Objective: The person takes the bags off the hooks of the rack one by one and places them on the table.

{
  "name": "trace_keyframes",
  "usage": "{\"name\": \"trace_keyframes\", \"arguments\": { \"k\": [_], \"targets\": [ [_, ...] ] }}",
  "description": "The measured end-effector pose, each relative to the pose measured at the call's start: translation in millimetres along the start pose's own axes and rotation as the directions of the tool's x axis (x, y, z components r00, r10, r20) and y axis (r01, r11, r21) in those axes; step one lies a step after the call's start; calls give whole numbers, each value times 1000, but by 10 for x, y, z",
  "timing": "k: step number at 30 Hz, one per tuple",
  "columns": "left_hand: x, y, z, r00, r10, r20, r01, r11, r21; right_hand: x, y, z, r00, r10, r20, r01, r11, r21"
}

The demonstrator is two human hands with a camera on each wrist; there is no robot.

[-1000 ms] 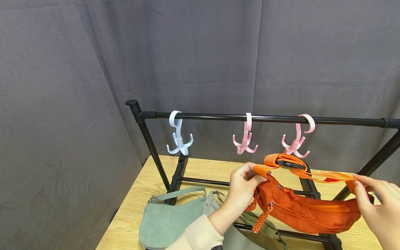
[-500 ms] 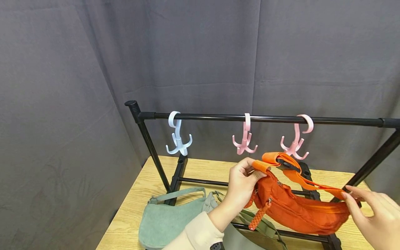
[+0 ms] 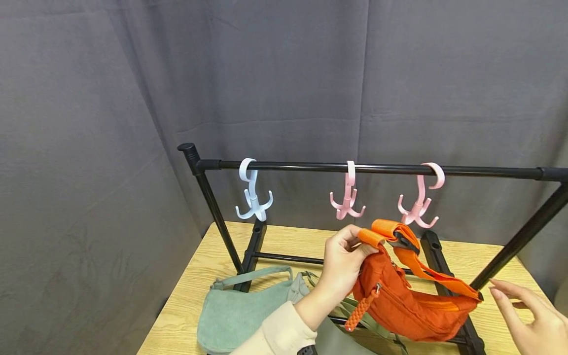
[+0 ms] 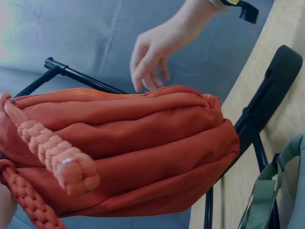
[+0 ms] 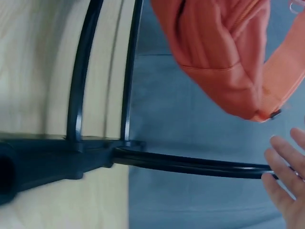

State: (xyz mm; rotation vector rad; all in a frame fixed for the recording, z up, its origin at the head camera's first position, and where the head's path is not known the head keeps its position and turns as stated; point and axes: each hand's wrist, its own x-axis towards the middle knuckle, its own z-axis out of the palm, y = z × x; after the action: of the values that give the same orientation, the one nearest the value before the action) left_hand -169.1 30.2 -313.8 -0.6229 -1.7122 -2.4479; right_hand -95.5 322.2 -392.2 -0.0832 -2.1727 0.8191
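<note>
My left hand (image 3: 346,259) pinches the orange strap (image 3: 428,271) of a rust-orange waist bag (image 3: 412,310) at the bag's left end. Held above the table, the bag droops to the right, its strap looping over the top with a black buckle (image 3: 405,241). A braided zipper pull (image 3: 361,310) dangles from its front. Apart from the bag's right end, my right hand (image 3: 532,315) holds nothing, its fingers relaxed. The right wrist view shows a gap between these fingers (image 5: 285,160) and the bag's tip.
A black rack (image 3: 288,166) carries a light blue hook (image 3: 254,197) and two pink hooks, one in the middle (image 3: 347,197) and one to the right (image 3: 419,199). A green corduroy bag (image 3: 244,310) lies on the wooden table (image 3: 186,296), left of another grey-green bag (image 3: 341,340).
My right hand has let go of the strap and drawn away toward the lower right. The bag's free right end has sunk and swung left; my left hand has kept its grip.
</note>
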Motion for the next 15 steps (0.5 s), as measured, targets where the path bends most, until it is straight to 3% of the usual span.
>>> {"name": "trace_keyframes", "arguments": {
  "k": [4, 7, 11, 13, 15],
  "targets": [
    [3, 14, 9, 1000, 9, 1, -9, 1000, -20, -74, 84, 21, 991, 103, 85, -106, 994, 29],
    [-4, 25, 17, 1000, 4, 7, -4, 999, -33, -125, 153, 54, 968, 194, 161, -204, 978, 46],
    [-16, 33, 22, 1000, 1, 5, -1, 999, -35, -213, 215, 138, 943, 255, 213, -294, 940, 174],
    [-19, 35, 23, 1000, 3, 4, -3, 999, -39, -264, 242, 185, 942, 247, 227, -312, 895, 319],
    [-22, 36, 25, 1000, 2, 5, -1, 999, -43, -311, 282, 223, 943, 224, 245, -321, 807, 496]
  ]
}}
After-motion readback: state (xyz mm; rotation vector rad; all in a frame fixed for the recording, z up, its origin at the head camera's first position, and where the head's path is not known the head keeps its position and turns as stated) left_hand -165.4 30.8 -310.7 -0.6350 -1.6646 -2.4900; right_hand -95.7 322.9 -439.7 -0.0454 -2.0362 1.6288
